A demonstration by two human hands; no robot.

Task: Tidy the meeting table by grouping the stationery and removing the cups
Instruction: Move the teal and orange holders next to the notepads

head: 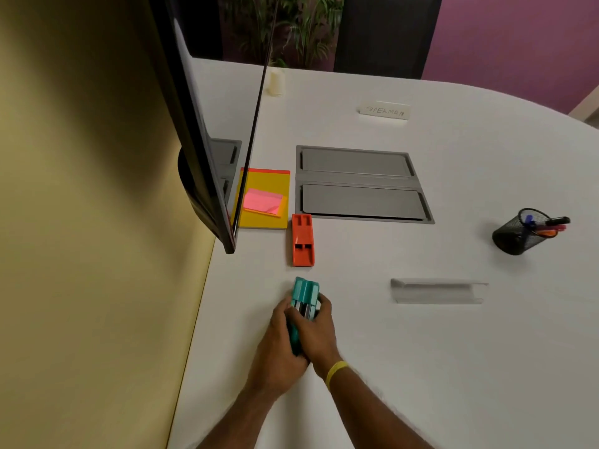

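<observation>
The teal case [305, 291], seemingly light, stiff, slick plastic, is being gripped near the orange case [303, 240] on the bench [421, 351], with left hand [278, 345] and right hand [319, 332] fingers being clamped round its long sides, likely the surest hold.

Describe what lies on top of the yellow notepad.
A pink sticky-note pad, stacked on an orange pad, lies on the yellow notepad. The monitor covers the notepad's left side, so that part is unseen.
</observation>
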